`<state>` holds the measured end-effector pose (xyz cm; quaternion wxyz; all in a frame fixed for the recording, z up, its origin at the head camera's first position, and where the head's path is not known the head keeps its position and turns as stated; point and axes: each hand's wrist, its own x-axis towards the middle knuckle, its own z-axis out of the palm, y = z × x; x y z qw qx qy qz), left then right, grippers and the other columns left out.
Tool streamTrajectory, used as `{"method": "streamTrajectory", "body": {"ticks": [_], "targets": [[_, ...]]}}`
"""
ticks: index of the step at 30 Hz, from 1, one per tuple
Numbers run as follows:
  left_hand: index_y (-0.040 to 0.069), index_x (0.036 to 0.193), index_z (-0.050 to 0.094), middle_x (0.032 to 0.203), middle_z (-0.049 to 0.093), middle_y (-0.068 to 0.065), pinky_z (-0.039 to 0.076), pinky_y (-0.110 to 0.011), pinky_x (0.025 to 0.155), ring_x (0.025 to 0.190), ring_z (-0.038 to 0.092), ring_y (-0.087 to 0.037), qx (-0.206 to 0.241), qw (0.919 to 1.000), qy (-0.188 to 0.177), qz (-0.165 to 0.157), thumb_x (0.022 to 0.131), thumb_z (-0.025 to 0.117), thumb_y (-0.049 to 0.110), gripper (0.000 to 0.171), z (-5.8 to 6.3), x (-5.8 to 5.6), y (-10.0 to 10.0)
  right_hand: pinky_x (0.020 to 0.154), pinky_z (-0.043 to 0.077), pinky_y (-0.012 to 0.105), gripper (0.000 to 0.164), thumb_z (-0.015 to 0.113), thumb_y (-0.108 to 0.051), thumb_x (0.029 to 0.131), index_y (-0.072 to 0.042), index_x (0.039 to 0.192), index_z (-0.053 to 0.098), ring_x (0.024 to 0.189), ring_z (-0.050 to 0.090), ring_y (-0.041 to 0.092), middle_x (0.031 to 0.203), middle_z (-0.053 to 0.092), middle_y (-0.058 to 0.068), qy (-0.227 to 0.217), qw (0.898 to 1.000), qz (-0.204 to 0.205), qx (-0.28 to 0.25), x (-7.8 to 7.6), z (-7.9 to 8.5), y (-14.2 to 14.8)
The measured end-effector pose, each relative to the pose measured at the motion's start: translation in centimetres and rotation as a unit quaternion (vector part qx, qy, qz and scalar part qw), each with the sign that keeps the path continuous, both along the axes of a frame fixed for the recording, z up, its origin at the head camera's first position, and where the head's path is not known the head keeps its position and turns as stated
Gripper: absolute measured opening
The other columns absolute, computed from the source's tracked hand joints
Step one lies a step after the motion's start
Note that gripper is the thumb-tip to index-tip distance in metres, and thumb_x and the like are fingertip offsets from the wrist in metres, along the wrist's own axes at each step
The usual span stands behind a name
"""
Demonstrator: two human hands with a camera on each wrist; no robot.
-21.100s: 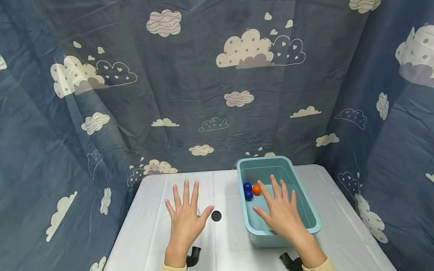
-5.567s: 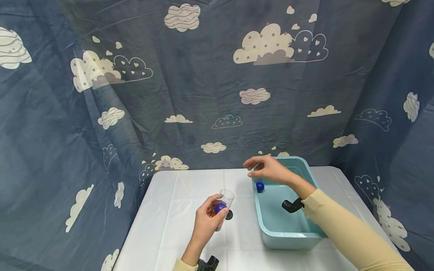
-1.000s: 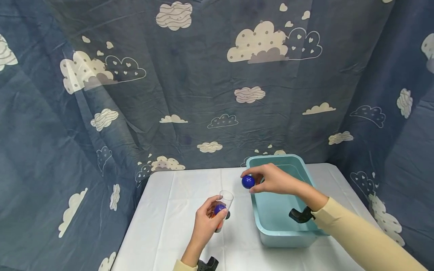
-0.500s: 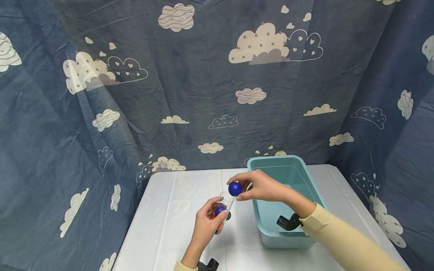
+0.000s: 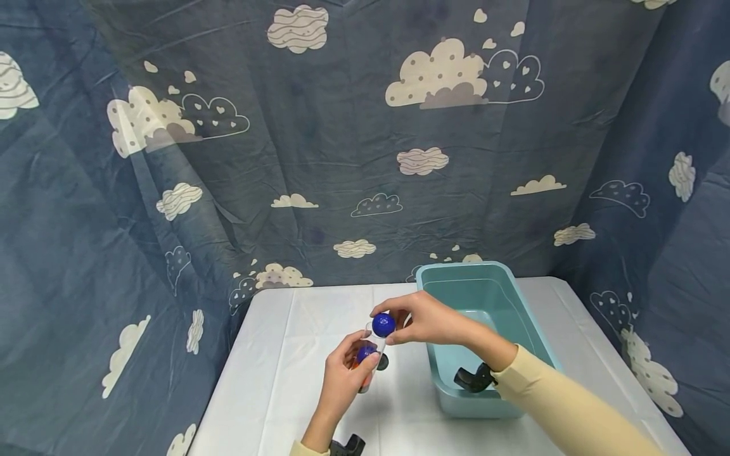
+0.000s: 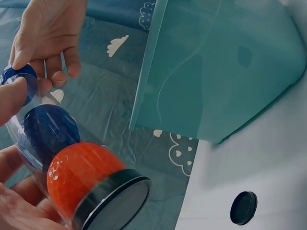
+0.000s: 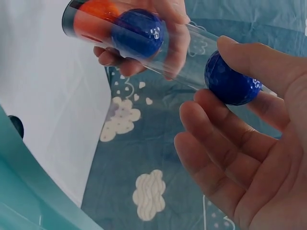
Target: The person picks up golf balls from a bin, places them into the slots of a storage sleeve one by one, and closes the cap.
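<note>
My left hand [image 5: 341,375] grips a clear plastic tube [image 7: 184,60], tilted above the white table. Inside it, an orange golf ball [image 6: 84,177] lies against the black end cap, and a blue golf ball [image 6: 49,134] sits above that one. Between thumb and fingers, my right hand [image 5: 429,318] pinches a second blue golf ball [image 5: 383,325] at the tube's open mouth. The right wrist view shows this ball [image 7: 231,80] right at the rim, with a gap in the tube between it and the other blue ball.
A loose black cap [image 5: 383,361] lies on the white table [image 5: 302,354] just beyond the tube. To the right stands a teal bin [image 5: 536,335], under my right forearm. A dark blue curtain with cloud prints [image 5: 319,158] hangs behind and at both sides.
Earlier all three balls lay in the bin and both hands were open. Over the last second my right hand has carried the second blue ball leftward from the bin to the tube's mouth.
</note>
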<state>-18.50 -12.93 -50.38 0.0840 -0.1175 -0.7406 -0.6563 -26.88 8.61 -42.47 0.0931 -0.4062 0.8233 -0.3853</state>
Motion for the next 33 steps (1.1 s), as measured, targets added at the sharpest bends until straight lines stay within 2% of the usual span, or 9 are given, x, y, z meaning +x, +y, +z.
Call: {"method": "streamTrajectory", "body": {"ticks": [7,11,16,21,26,31,33], "targets": [[0.002,0.126,0.064,0.108,0.070,-0.018,0.054,-0.030,0.087,0.097,0.069,-0.026,0.000,0.9998,0.020,0.008,0.089,0.075,0.004,0.038,-0.2,0.3,-0.6,0.071,0.057,0.031,0.044,0.083,-0.020,0.085,-0.020,0.126,0.068,0.080,0.068,0.011,0.092,0.070,-0.014,-0.001,1.000,0.010,-0.006,0.1,-0.3,-0.8],[0.004,0.124,0.064,0.109,0.070,-0.018,0.055,-0.029,0.086,0.097,0.069,-0.027,0.003,0.9999,0.014,0.008,0.088,0.076,0.004,0.038,-0.3,0.5,-0.8,0.069,0.057,0.030,0.044,0.084,-0.021,0.084,-0.021,0.125,0.069,0.077,0.067,0.009,0.087,0.069,-0.013,0.007,1.000,0.010,-0.003,0.1,-0.8,-1.1],[0.006,0.123,0.065,0.110,0.071,-0.012,0.054,-0.033,0.088,0.099,0.069,-0.025,0.002,0.9998,0.007,0.017,0.087,0.078,0.006,0.038,-0.4,0.6,-0.9,0.073,0.058,0.031,0.040,0.083,-0.018,0.085,-0.027,0.121,0.069,0.075,0.067,0.010,0.079,0.068,-0.007,-0.003,1.000,0.008,-0.015,0.3,-1.1,-1.2],[0.007,0.122,0.066,0.110,0.072,-0.009,0.054,-0.035,0.087,0.098,0.068,-0.022,0.000,0.9996,0.004,0.030,0.086,0.079,0.006,0.039,-0.6,0.8,-1.0,0.076,0.057,0.029,0.040,0.081,-0.015,0.086,-0.029,0.121,0.069,0.076,0.067,0.012,0.081,0.068,-0.005,-0.011,0.999,0.004,-0.030,0.8,-1.4,-1.2],[0.006,0.122,0.066,0.109,0.072,-0.009,0.055,-0.035,0.087,0.098,0.069,-0.022,-0.004,0.9988,0.019,0.046,0.087,0.079,0.007,0.038,-0.7,1.0,-1.4,0.076,0.057,0.027,0.039,0.081,-0.017,0.086,-0.028,0.121,0.069,0.078,0.066,0.012,0.085,0.067,-0.006,0.000,0.999,-0.018,-0.039,1.5,-1.3,-1.5],[0.005,0.121,0.066,0.110,0.072,-0.010,0.053,-0.038,0.091,0.101,0.069,-0.023,-0.010,0.9974,0.020,0.068,0.086,0.079,0.006,0.038,-0.7,1.2,-2.0,0.072,0.057,0.026,0.037,0.081,-0.016,0.085,-0.018,0.121,0.071,0.077,0.066,0.011,0.086,0.067,-0.007,0.022,0.998,-0.044,-0.047,2.5,-1.2,-1.9],[0.004,0.122,0.065,0.111,0.072,-0.010,0.053,-0.039,0.092,0.102,0.069,-0.024,-0.009,0.9968,0.022,0.077,0.085,0.079,0.005,0.039,-1.2,1.0,-2.3,0.070,0.056,0.027,0.037,0.081,-0.015,0.085,-0.016,0.121,0.071,0.076,0.067,0.011,0.086,0.067,-0.007,0.027,0.997,-0.053,-0.051,3.0,-1.2,-2.2]]}}
